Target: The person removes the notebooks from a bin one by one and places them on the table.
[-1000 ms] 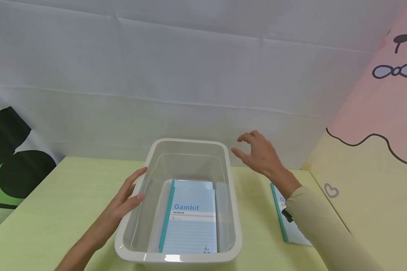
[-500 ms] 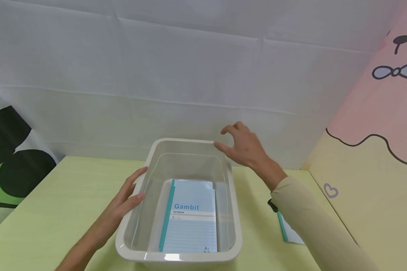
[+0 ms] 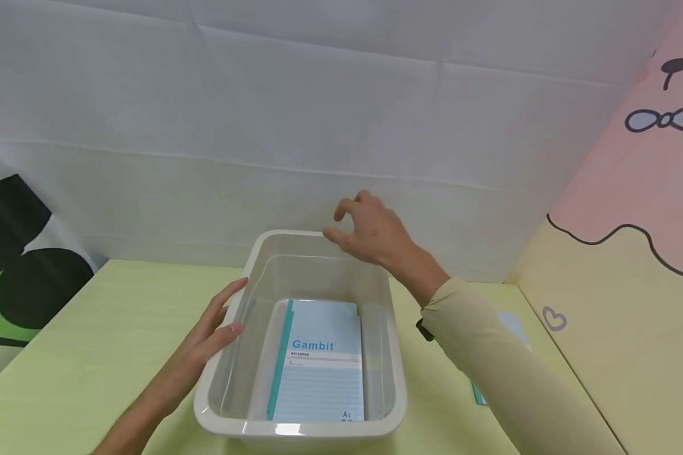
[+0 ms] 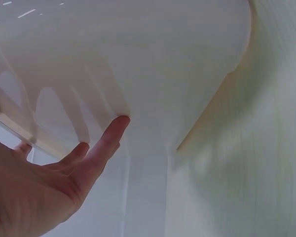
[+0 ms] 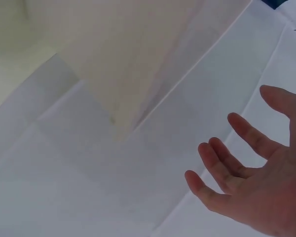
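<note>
A pale grey plastic bin (image 3: 395,354) stands on the table, with light blue Gambit notebooks (image 3: 324,360) lying stacked inside it. My left hand (image 3: 202,341) holds the bin's left side, thumb at the rim and fingertips on the outer wall. In the left wrist view those fingers (image 4: 101,145) press against the smooth outside. My right hand (image 3: 372,230) hovers over the bin's far right corner, holding nothing. The right wrist view has its fingers (image 5: 217,168) spread and slightly bent, apart from the bin wall (image 5: 123,59).
Another light blue notebook (image 3: 512,323) lies on the yellow-green table (image 3: 148,309) to the right, mostly hidden under the right sleeve (image 3: 489,354). A white cloth backdrop (image 3: 319,114) hangs right behind the bin. A pink and cream panel (image 3: 632,253) borders the right side.
My right hand has moved left and slightly up, from beside the bin to over its far rim. Its sleeve now covers more of the right notebook. The left hand and bin stay put.
</note>
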A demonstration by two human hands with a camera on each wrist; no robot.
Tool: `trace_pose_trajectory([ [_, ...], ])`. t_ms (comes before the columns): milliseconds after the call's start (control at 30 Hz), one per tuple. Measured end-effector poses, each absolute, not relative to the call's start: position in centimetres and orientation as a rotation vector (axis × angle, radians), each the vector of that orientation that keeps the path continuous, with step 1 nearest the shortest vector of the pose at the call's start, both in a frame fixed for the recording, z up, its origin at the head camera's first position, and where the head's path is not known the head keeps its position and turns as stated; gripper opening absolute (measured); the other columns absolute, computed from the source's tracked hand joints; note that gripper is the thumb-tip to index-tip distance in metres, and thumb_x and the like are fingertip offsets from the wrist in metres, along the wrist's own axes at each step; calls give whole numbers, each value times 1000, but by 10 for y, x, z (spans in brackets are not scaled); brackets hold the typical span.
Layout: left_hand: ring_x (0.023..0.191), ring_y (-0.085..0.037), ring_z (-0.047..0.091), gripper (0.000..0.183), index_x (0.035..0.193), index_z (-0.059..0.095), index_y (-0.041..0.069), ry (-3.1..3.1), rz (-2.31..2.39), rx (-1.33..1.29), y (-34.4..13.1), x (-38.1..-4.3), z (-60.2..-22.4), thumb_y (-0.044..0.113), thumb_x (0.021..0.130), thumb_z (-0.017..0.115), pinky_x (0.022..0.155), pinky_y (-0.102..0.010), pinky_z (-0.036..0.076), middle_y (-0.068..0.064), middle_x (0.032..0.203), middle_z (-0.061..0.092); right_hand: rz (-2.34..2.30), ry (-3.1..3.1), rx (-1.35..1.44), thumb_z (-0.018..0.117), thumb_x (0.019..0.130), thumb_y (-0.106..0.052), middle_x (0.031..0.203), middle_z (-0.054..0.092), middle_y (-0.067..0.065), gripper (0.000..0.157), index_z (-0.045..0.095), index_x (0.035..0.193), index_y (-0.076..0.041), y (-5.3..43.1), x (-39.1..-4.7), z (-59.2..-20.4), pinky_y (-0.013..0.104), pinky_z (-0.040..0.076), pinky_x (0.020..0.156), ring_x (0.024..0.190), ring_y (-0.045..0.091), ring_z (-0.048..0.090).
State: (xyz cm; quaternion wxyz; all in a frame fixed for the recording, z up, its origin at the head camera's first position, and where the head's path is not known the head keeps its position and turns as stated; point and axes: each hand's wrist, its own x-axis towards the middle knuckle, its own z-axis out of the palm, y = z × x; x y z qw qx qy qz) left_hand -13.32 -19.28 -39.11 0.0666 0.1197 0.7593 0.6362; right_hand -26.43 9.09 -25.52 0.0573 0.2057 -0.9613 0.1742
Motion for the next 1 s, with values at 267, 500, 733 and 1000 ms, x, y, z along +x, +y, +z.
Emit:
trace_pose_trajectory([
  [267, 115, -40, 63, 62, 163, 17, 44, 2298, 1921, 356, -192, -134, -392, 30, 109, 42, 76, -50, 63, -22, 157, 33, 398, -2907, 605, 61, 101, -51, 145, 50, 9, 58, 53, 149, -20, 67, -262, -251, 54, 38, 119, 138, 29, 47],
  [500, 114, -40, 64, 62, 164, 16, 44, 2284, 1926, 371, -192, -134, -392, 30, 109, 42, 76, -51, 63, -23, 158, 31, 283, -2937, 620, 58, 102, -54, 146, 47, 9, 62, 48, 153, -20, 48, -255, -250, 53, 37, 119, 140, 27, 44],
  [733, 113, -40, 64, 62, 164, 16, 43, 2281, 1929, 381, -192, -134, -393, 29, 109, 41, 75, -51, 63, -23, 158, 32, 221, -2947, 642, 56, 102, -56, 145, 48, 8, 64, 46, 154, -20, 26, -249, -250, 52, 39, 119, 139, 27, 46],
  [1000, 114, -38, 63, 62, 164, 15, 43, 2299, 1910, 385, -193, -135, -394, 30, 109, 41, 77, -51, 62, -21, 157, 34, 219, -2993, 640, 53, 102, -59, 149, 47, 9, 67, 44, 155, -19, 3, -242, -251, 54, 40, 119, 140, 28, 47],
])
